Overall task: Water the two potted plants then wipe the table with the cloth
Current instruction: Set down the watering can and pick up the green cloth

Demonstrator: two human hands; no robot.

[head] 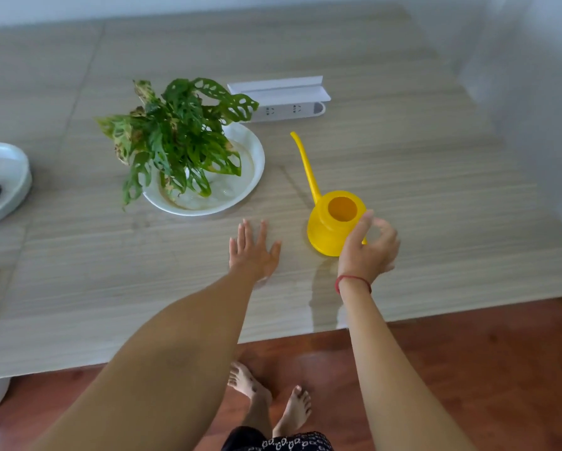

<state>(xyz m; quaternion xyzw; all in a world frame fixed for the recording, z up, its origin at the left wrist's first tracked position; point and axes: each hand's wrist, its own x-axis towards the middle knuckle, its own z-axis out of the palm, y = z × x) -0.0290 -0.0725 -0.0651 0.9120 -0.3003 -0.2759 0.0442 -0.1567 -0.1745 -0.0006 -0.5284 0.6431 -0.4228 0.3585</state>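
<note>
Right hand (367, 252) is at the yellow can (333, 222), fingers (364, 222) curled loosely round its near side, thumb up by the open mouth. They are not clamped on it, and the handle is hidden behind the hand, so whether they touch it I cannot tell. The can stands upright on the desk (436, 190), spout (305, 164) pointing away and left. Left hand (253, 249) lies flat on the desk, fingers spread, holding nothing.

The leafy plant (175, 138) sits in a white dish (257, 157) just left of the spout; a second white dish (9, 177) shows at the far left edge, mostly cut off. No cloth in view.

The step looks like picking up the can. Best to get a full grip on the handle before lifting, keep it level so nothing slops from the wide mouth, then bring the spout low under the leaves. Mind the power strip (289, 110) right behind the plant: pour slowly and aim away from it.
</note>
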